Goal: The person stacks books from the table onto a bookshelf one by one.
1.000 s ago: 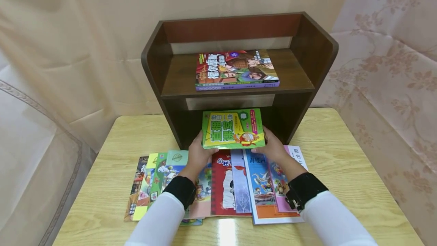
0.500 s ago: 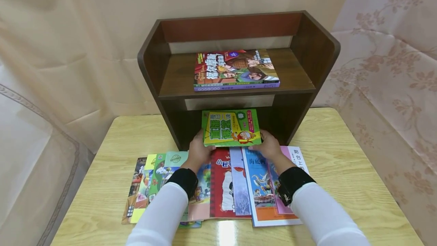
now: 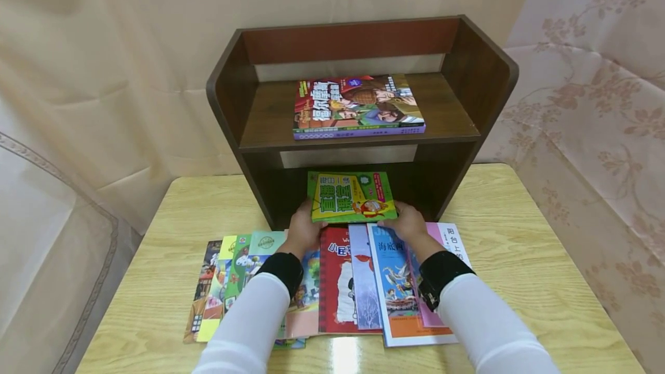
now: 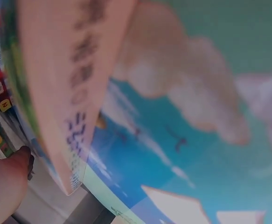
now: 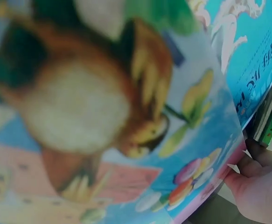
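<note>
A green and yellow book [image 3: 350, 196] lies nearly flat at the mouth of the bookcase's lower compartment, its cover facing up. My left hand [image 3: 303, 227] grips its left side, thumb at the near edge. On the opposite side my right hand [image 3: 407, 224] holds it the same way, fingers partly hidden beneath. The left wrist view has part of the left hand [image 4: 7, 184] at its lower left, beside a green book edge. In the right wrist view, fingers of the right hand [image 5: 261, 186] curl at the book's green edge [image 5: 268, 130].
The dark brown bookcase [image 3: 490, 79] stands at the table's back. Its upper shelf bears a red comic-style book [image 3: 358, 100] on a purple-spined one. Several books overlap in a row under my forearms, including a red one [image 3: 332, 299] and a blue one [image 3: 397, 287]. Cloth hangs behind.
Both hands have carried the green book slightly forward and lower, and it has tipped flatter. The far part now sits further under the upper shelf. The other books stay put.
</note>
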The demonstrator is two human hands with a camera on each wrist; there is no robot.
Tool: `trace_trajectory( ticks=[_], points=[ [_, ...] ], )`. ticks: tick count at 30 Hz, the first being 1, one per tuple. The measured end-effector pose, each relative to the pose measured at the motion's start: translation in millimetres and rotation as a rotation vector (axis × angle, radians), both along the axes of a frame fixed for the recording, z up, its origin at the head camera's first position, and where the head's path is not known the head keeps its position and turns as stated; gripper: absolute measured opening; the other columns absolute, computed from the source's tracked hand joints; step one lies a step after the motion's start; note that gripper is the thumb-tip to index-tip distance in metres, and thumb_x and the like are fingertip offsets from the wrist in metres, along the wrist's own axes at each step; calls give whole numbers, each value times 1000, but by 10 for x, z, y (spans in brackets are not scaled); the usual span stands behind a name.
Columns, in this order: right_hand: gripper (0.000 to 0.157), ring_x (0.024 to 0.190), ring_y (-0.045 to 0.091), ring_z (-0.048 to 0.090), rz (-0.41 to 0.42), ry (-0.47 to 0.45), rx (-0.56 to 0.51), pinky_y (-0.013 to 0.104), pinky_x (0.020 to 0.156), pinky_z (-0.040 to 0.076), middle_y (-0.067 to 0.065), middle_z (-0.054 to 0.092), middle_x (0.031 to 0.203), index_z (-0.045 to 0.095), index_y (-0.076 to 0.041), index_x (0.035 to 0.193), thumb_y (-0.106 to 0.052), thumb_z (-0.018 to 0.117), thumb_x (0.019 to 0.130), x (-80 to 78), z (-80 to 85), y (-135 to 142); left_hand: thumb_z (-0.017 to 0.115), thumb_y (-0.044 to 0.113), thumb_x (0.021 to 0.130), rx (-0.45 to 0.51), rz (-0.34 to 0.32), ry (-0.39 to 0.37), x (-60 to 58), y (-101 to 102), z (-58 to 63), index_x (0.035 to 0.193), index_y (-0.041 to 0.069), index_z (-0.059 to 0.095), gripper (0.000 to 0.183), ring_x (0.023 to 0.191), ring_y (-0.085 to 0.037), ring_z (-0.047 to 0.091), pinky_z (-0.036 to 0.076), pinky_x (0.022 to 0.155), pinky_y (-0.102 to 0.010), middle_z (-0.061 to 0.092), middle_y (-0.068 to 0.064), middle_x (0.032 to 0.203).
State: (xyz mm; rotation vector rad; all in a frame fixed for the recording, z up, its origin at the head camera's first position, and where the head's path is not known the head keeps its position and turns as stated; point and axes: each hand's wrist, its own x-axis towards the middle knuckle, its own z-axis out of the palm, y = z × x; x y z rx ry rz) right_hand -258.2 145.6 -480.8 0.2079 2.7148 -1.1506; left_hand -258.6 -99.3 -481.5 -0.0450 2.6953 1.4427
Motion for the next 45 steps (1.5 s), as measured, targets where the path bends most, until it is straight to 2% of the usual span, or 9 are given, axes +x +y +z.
trace_trajectory(
  ticks=[7,13,20,25,29,37,45],
  points=[
    [56,103,34,58,41,-26,-19,50,97,44,22,59,126,41,-4,145,-21,62,95,2,-9,-17,66,6,90,-45,11,-18,-15,-10,-44,140,6,43,55,112,-29,54,42,104,-46,56,-17,127],
    [54,117,41,53,53,15,100,54,99,41,26,53,133,37,-2,147,-15,54,98,7,-38,-35,65,8,92,-61,21,-33,-39,-5,-88,139,6,43,52,114,-29,54,41,105,-46,54,-16,130],
    [49,120,42,52,-3,21,176,58,93,43,23,53,135,43,-11,146,-18,51,98,21,-54,-60,67,8,90,-149,21,27,-65,12,-103,137,3,46,52,119,-31,53,41,105,-45,53,-17,131],
    [47,119,40,52,-38,7,186,57,92,44,22,54,135,46,-14,145,-19,51,98,16,-48,-75,64,12,93,-122,46,-26,-76,38,-136,136,9,46,46,115,-27,54,41,106,-45,55,-13,129],
    [46,118,40,53,-54,7,195,57,89,45,23,55,133,49,-15,143,-19,52,97,15,-66,-88,63,14,94,-135,54,-34,-76,50,-164,136,11,46,45,117,-26,53,41,106,-46,54,-11,131],
    [47,122,41,50,-46,-26,190,61,92,42,22,51,138,41,-14,147,-21,45,101,21,-70,-96,62,14,94,-210,43,3,-88,63,-170,132,7,49,41,118,-29,53,43,102,-46,52,-13,131],
    [48,123,41,50,-28,-49,199,64,94,39,22,49,140,36,-13,150,-21,41,102,14,-37,-113,59,15,96,-269,47,-27,-127,77,-212,131,5,48,38,118,-28,52,43,103,-44,49,-12,135]
  ],
)
